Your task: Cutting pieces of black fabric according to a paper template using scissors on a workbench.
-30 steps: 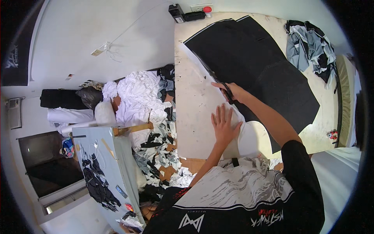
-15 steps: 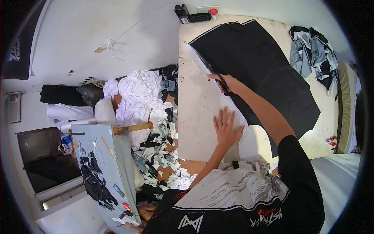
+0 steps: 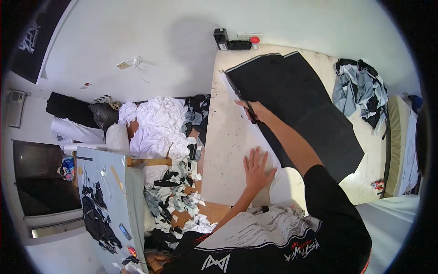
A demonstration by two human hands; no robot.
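A large black fabric piece point(image 3: 301, 105) lies flat on the pale table. Along its left edge runs a strip of white material point(image 3: 262, 139). My right hand point(image 3: 258, 112) is closed around the handles of a pair of dark scissors point(image 3: 234, 86). The blades lie along the black piece's left edge and point at its far left corner. Nearer to me, my left hand point(image 3: 258, 171) rests flat with spread fingers on the white material and the tabletop, holding nothing.
Grey, black and white garments point(image 3: 360, 89) are heaped at the table's far right. A black box point(image 3: 221, 39) and a red-topped item point(image 3: 255, 41) stand by the far wall. Left of the table are a white cloth pile point(image 3: 159, 118), scattered scraps point(image 3: 175, 196) and a grey-topped table point(image 3: 102, 192).
The view has tilted, so the scene sits lower in the picture. My right hand has advanced slightly with the scissors toward the fabric's far left corner. The left hand stays flat in place.
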